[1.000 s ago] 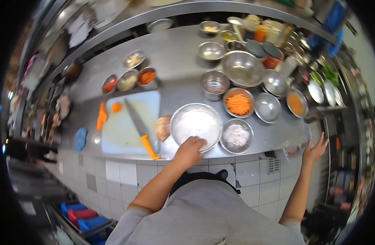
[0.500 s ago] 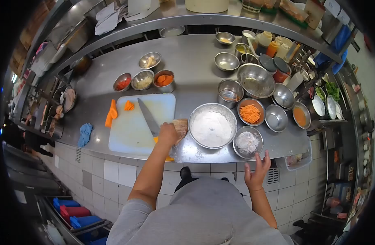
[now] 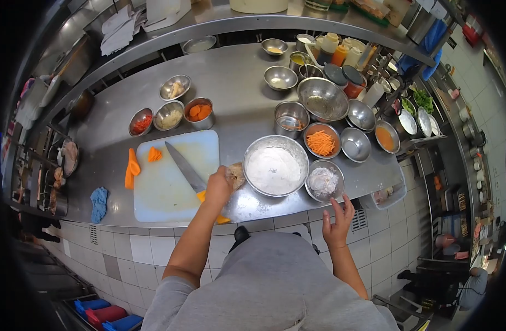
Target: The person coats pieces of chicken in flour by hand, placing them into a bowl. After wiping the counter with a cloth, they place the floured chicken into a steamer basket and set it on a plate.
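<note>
i've the right hand [image 3: 337, 226] spread by the steel bowl [image 3: 340, 181], likely set close for reach. left hand [image 3: 219, 186], i can't tell.

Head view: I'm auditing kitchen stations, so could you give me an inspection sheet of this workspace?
Surface: steel counter, pale specks near its front edge.
Job's things: white powder in a large bowl; powder-coated lump in a smaller bowl; tan lump.
Clutter: yellow-handled knife, blade on the cutting board; blue cloth left of it.
Hands: left hand at the tan lump, grip hidden; right hand open beside the smaller bowl.
Cables: nothing seen.
Surroundings: tiled floor; another person partly visible, far right.
</note>
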Demonstrator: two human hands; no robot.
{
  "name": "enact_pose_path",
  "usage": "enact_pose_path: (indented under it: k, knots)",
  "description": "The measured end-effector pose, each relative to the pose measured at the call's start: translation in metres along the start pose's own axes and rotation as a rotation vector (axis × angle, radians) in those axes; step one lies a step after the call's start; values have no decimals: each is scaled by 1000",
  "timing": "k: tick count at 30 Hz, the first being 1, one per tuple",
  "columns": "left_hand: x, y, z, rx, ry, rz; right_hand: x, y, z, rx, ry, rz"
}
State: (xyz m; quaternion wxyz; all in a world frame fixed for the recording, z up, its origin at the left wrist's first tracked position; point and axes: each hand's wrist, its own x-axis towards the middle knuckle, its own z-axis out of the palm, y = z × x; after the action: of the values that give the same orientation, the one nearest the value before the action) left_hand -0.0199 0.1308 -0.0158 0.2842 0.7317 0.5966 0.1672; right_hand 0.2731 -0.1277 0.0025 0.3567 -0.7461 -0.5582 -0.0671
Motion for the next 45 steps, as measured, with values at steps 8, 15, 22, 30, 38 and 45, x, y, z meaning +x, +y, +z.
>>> enact_pose_path:
  k: [8, 15, 22, 30, 38, 45]
  knots:
    - [25, 12, 30, 527, -135, 149, -8, 14, -11, -1, -23, 100]
    - [2, 17, 33, 540, -190, 49, -17, 27, -20, 37, -4, 113]
    - [-30, 9, 16, 313, -49, 127, -44, 57, -29, -20, 31, 193]
    - [-64, 28, -1, 12, 143, 67, -24, 43, -26, 140, -51, 33]
    - [-68, -16, 35, 403, -166, 103, 27, -33, 6, 438, -205, -292]
    - [-59, 21, -22, 76, -170, 64, 46, -95, 63, 537, -811, -324]
